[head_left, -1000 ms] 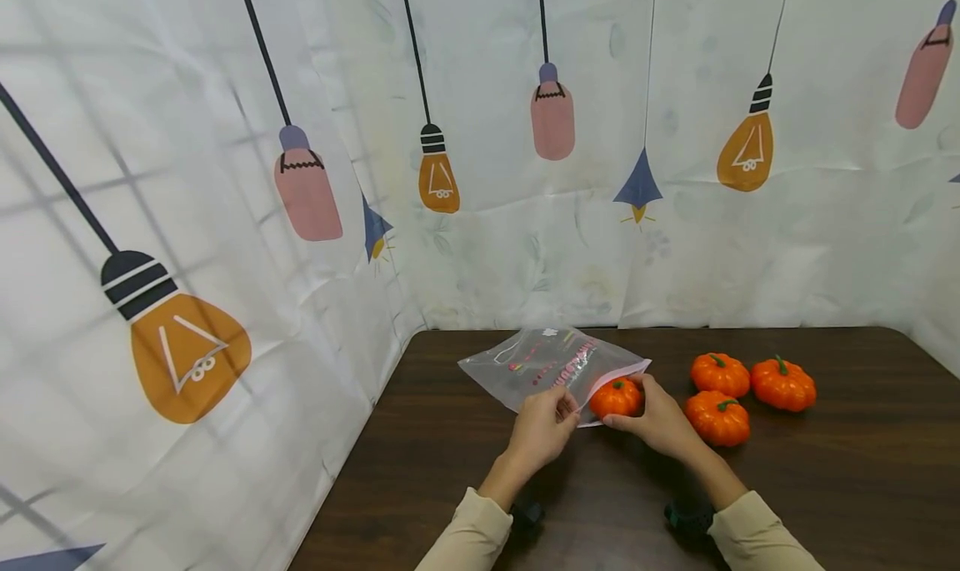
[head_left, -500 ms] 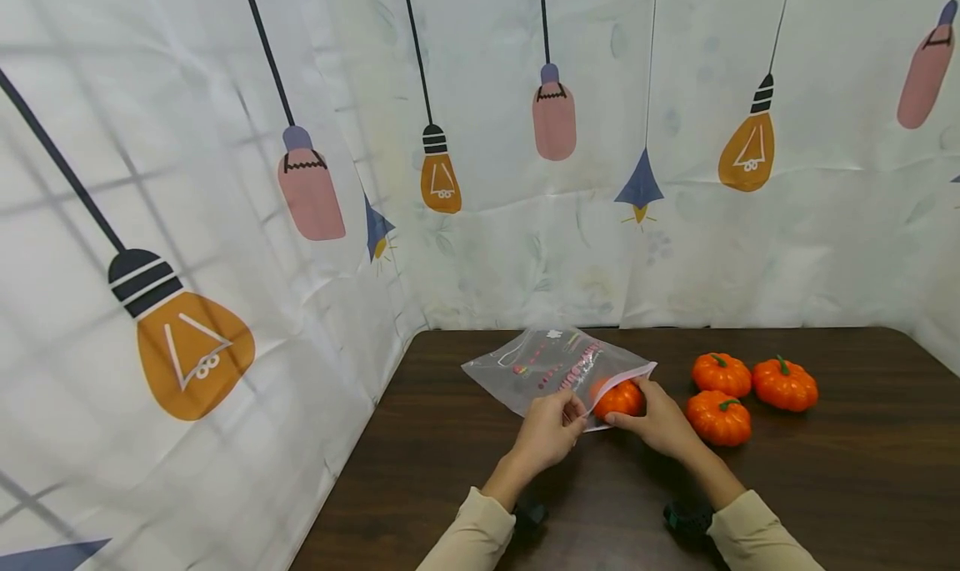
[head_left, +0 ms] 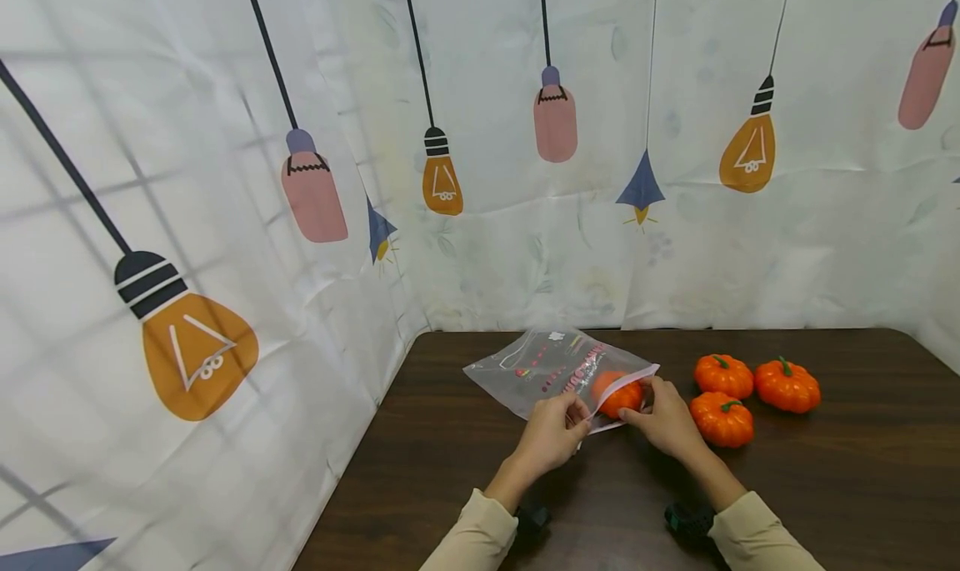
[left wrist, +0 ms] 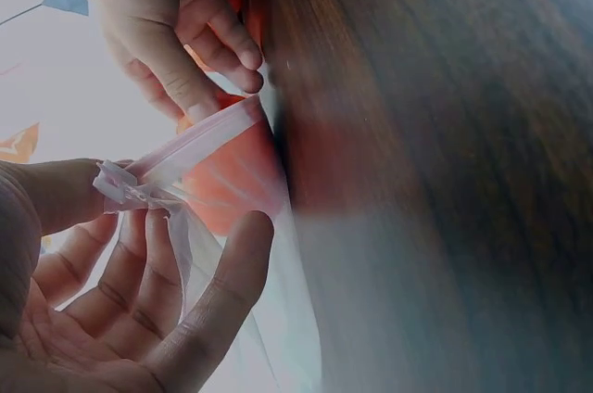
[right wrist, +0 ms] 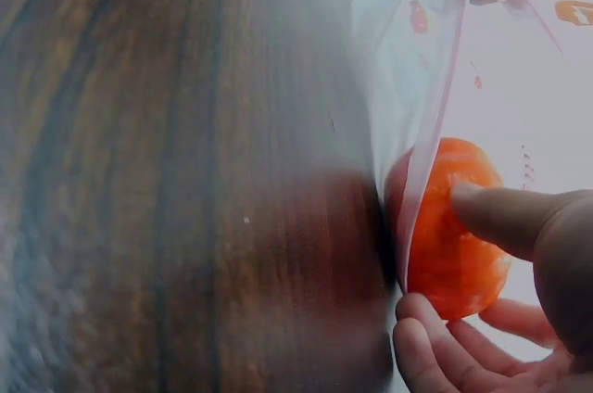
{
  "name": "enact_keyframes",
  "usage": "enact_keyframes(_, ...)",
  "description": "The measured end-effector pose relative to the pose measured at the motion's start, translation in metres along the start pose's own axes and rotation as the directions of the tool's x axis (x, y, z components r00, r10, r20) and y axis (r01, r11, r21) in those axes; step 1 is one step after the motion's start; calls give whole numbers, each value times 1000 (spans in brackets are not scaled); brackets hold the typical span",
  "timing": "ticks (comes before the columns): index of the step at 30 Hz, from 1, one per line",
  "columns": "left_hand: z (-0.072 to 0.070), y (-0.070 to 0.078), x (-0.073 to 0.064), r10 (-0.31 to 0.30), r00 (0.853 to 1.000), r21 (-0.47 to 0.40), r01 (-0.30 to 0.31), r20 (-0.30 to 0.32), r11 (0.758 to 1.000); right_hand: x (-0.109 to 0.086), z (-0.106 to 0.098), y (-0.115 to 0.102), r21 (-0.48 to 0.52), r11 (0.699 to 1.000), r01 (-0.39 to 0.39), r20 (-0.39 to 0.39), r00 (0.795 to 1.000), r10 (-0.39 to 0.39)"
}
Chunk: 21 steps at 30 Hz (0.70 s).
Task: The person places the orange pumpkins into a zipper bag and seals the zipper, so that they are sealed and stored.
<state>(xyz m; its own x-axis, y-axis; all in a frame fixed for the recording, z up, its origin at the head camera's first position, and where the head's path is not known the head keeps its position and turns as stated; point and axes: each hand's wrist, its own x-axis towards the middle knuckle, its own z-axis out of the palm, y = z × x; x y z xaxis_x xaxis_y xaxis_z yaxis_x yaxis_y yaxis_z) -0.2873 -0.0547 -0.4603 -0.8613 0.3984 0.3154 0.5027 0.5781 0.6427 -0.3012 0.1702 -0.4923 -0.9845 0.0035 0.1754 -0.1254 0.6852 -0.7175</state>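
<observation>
A clear plastic zip bag (head_left: 536,367) with printed lettering lies on the table, its mouth turned toward the right hand. The left hand (head_left: 551,433) pinches the bag's edge; the left wrist view shows thumb and fingers at the slider (left wrist: 116,184) of the zip strip. A small orange toy pumpkin (head_left: 621,400) sits in the bag's mouth, mostly inside. The right hand (head_left: 669,421) holds it, with the thumb (right wrist: 505,217) on its side and the other fingers curled beneath. Part of the pumpkin is behind the bag's film.
Right of the right hand stand three more orange pumpkins: a rear one (head_left: 722,376), a front one (head_left: 722,421) and one farther right (head_left: 787,385). The dark wooden table (head_left: 862,488) ends at a patterned cloth wall (head_left: 525,254) at the back and left.
The pumpkin has slid left, deeper into the bag, and the bag's film covers more of it. The left hand and the bag's edge have shifted slightly right; the right hand's fingers have moved slightly.
</observation>
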Motion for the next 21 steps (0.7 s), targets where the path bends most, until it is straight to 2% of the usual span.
enact_keyframes(5,0,1,-1,-2,1000,-10,2,2,1000,0,0,0,36,999,-40,-12,999,41)
enact_keyframes(10,0,1,0,2,1000,-13,-2,1,1000,-1,-1,-2,30,997,-75,-10,997,76)
enact_keyframes(16,0,-1,0,4,1000,-20,-4,1,1000,0,1,-2,46,997,-54,-7,999,54)
enact_keyframes(21,0,-2,0,-12,1000,-37,12,-6,999,0,0,-2,68,998,-5,43,999,2)
